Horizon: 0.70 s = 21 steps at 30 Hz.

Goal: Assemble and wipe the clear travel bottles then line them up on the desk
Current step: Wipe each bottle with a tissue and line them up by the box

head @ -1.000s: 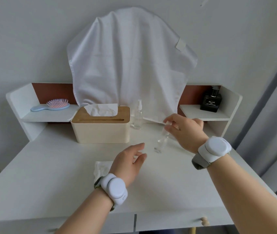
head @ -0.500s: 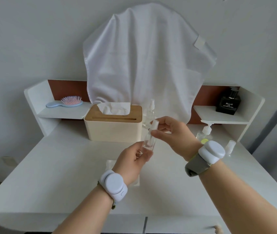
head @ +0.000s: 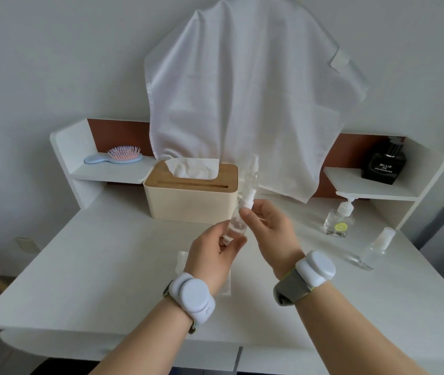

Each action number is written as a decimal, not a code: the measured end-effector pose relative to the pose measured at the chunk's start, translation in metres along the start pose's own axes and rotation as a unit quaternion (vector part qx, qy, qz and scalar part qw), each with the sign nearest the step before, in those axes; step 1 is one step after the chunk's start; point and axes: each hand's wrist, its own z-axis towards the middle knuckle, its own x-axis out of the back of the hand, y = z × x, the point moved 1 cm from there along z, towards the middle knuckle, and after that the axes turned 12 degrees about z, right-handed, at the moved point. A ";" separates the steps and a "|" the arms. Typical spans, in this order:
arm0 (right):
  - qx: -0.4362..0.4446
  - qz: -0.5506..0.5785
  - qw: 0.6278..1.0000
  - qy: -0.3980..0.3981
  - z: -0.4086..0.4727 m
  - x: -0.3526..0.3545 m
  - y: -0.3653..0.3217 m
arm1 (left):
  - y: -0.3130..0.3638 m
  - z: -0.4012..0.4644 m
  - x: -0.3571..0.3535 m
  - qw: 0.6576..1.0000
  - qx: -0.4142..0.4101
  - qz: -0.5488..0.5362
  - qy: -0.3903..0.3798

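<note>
A slim clear travel bottle (head: 235,226) with a white spray top (head: 248,198) is held upright above the white desk (head: 107,266). My left hand (head: 212,255) grips its lower body. My right hand (head: 268,228) pinches it just below the spray top. Behind it, another clear spray bottle (head: 253,171) stands by the tissue box. A clear pump bottle (head: 338,219) with a yellow label stands at the right, and a further clear bottle (head: 378,246) stands nearer the right edge. A folded white tissue (head: 181,262) lies on the desk, mostly hidden under my left hand.
A cream tissue box (head: 191,197) with a wooden lid stands at the back centre. A white towel (head: 242,98) hangs on the wall above it. A blue hairbrush (head: 115,157) lies on the left shelf, a black perfume bottle (head: 383,165) on the right shelf.
My right hand lifted the clear bottle off the desk and brought it to the middle. My left hand rose and took hold of its lower part. The camera view shifted left.
</note>
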 end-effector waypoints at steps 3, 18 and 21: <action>0.010 0.019 0.999 0.027 -0.002 -0.004 0.010 | 0.000 -0.002 -0.003 0.998 -0.020 0.010 -0.050; 0.025 0.011 0.999 -0.027 -0.005 0.005 0.051 | -0.007 0.024 0.024 0.999 0.026 -0.038 0.028; 0.030 -0.016 0.999 -0.041 -0.006 0.005 0.055 | -0.004 0.029 0.025 0.998 0.013 -0.066 -0.008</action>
